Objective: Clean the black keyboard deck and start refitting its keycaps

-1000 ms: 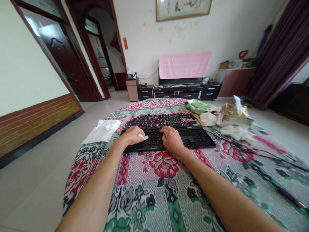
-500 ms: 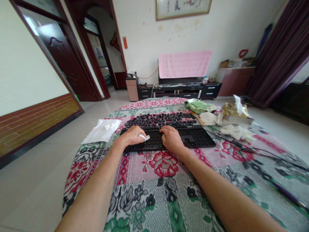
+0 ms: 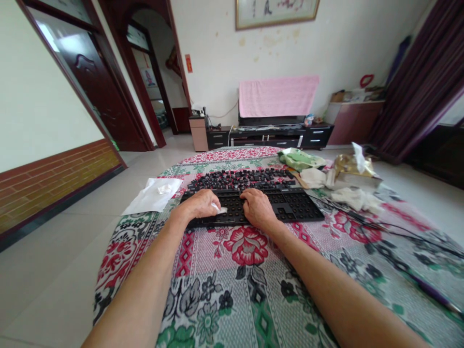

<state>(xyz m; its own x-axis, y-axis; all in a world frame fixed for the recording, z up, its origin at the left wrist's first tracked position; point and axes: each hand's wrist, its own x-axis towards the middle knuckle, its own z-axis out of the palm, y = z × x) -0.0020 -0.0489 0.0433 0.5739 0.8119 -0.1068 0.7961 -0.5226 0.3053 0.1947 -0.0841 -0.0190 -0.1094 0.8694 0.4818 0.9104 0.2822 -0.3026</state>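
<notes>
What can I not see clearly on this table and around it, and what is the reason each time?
In the head view:
Keyboard: the part under the right hand is covered by it.
White tissue: partly hidden by the left hand.
Loose keycaps: any lettering is too small to read.
Purple stick-like tool: too blurred to tell its kind.
Framed picture: its top is cut off by the upper image edge.

On the tabletop, loose keycaps lie behind the keyboard, between a paper sheet (at the left edge) and a tissue box.
</notes>
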